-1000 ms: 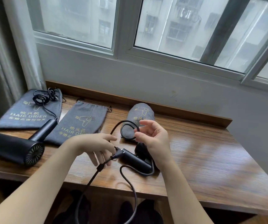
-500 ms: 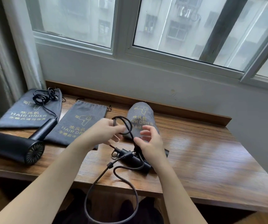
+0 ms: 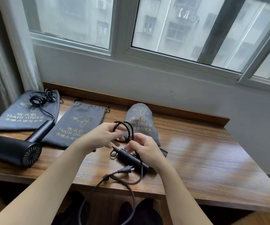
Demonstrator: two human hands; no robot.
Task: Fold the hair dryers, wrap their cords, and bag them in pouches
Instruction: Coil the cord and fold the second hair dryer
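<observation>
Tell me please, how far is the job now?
Done: one filled pouch stands at the back. In hand: both hands, left hand and right hand, coil the cord of the folded dryer. Left: the unfolded dryer and two flat pouches.

Worktop [image 3: 204,153]: wood, grained, glossy. Pouches [image 3: 80,125]: grey woven cloth, matt. Hair dryer [image 3: 12,148] left of left hand [image 3: 103,137]: black matt plastic.

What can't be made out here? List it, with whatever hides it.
Head view only:
- Body of the black folded hair dryer: behind the right hand.
- Contents of the bulging grey fabric pouch: cloth hides them.
- Low end of the black cord loop: cut by the bottom edge.
- Left hand fingertips: curled behind the coil.
</observation>
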